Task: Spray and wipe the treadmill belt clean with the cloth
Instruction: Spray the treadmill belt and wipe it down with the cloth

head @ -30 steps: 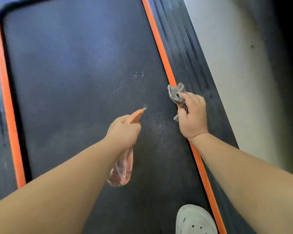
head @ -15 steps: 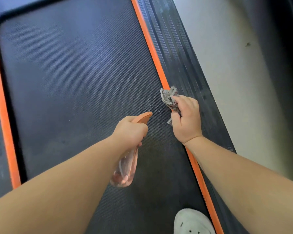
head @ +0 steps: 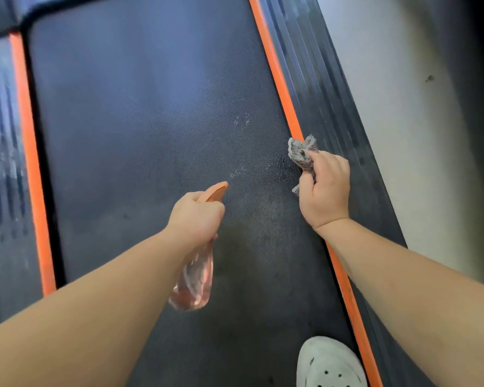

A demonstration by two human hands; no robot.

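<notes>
Barely shifted from half a second earlier: the left hand point(head: 196, 216) has its fingers curled tight round one pink bottle point(head: 193, 283), orange nozzle pointing forward, and the right hand point(head: 326, 191) is fisted round one grey cloth point(head: 301, 152). That cloth sits at the right edge of the belt point(head: 140, 135) — over one of two orange strips point(head: 277, 76). Droplets point(head: 241, 121) fleck the belt. One white shoe point(head: 330, 364) stands on it.
</notes>
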